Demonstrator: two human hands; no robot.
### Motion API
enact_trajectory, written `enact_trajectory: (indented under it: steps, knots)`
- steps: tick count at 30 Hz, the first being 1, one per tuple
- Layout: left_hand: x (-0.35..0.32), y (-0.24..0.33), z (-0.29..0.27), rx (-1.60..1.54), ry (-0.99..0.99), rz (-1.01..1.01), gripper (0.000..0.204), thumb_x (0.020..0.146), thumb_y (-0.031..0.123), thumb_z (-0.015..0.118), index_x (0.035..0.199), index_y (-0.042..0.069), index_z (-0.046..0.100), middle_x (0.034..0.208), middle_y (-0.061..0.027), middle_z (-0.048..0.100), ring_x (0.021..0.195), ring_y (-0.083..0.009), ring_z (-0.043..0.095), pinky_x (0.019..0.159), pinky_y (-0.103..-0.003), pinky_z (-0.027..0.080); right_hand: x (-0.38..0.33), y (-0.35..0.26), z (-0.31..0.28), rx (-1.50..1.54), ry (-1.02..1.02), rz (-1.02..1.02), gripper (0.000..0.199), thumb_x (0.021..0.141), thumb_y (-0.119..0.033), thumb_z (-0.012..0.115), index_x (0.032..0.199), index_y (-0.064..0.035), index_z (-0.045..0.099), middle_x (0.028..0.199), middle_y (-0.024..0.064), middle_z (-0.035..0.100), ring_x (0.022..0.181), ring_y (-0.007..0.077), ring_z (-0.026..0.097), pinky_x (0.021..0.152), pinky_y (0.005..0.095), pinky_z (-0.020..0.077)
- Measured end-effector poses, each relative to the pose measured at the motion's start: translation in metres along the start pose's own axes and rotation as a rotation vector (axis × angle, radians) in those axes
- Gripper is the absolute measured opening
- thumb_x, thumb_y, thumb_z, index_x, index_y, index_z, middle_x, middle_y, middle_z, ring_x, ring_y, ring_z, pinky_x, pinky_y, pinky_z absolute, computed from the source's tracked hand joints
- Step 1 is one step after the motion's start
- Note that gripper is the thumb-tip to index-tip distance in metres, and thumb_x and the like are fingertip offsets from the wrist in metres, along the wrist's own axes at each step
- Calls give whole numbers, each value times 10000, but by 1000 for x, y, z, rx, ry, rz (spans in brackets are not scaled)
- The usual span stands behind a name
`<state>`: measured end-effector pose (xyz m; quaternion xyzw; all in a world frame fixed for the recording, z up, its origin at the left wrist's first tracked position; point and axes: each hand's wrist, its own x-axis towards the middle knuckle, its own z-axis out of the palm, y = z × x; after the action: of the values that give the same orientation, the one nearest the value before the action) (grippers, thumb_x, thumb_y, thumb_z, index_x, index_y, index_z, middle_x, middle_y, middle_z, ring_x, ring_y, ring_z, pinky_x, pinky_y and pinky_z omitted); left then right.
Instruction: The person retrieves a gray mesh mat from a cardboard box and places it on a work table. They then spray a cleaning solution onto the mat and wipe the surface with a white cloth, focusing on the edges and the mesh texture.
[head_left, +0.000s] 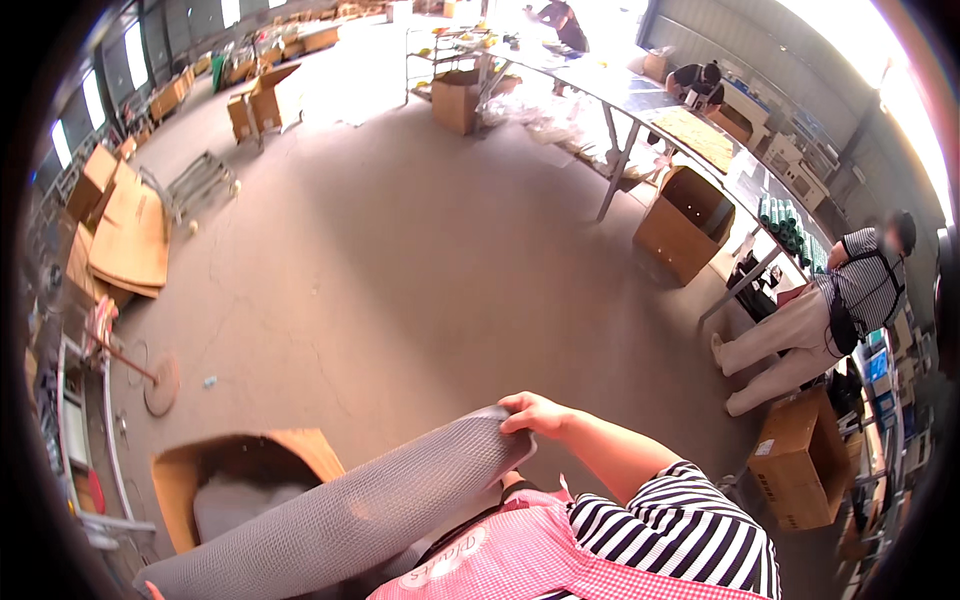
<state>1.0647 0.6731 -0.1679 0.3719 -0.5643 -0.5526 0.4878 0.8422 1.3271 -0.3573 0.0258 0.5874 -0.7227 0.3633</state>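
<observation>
A long grey roll of mat-like material (350, 510), with a fine mesh-textured surface, lies slantwise across my front, from the lower left up to the middle. My right hand (537, 413) grips its upper right end, thumb and fingers closed on the edge. At the roll's lower left end only a small pinkish tip shows; whether it is a finger of my left hand I cannot tell. Directly behind the roll stands an open cardboard box (322, 456) with grey material (240, 503) inside. The roll hides part of that box.
A long worktable (640, 100) runs along the right, with green rolls (785, 225) on it and a person in a striped top (868, 275) beside it. Cardboard boxes (800, 465) stand at right. On the left are flattened cardboard (130, 235), a cart (203, 183) and a round-based stand (162, 385).
</observation>
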Motion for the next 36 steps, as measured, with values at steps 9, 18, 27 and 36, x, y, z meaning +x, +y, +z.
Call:
enact_trajectory:
  steps: [9,18,27,36]
  knots:
    - [-82,-2,304,-234,-199,115,533,864,249,716,1322,23,563,1252,-198,591,1085,-352,599,937,-508,488,30,-114,-202,361,233,-223,255,770,8,626,1020,-29,656,906,38,672,818,155,648,795,317,536]
    - [-105,-38,587,-273,-272,-91,370,892,264,670,1140,-10,655,1116,-190,659,970,-344,635,835,-511,517,123,-237,-351,214,378,-215,334,827,-172,781,1095,-21,651,973,53,681,910,155,648,850,338,525]
    - [-88,-140,1026,-402,-867,-296,439,909,237,673,1272,14,563,1231,-114,609,1068,-277,610,929,-434,498,167,-363,-485,316,850,-284,224,841,-94,763,1024,-12,662,938,66,688,850,164,659,785,324,544]
    - [-251,-76,1361,-568,-1218,-319,381,942,230,629,1256,22,570,1202,-90,621,1082,-252,600,934,-420,497,172,-473,-665,466,1014,-675,276,790,-63,780,1019,-28,629,960,67,684,863,163,659,799,326,541]
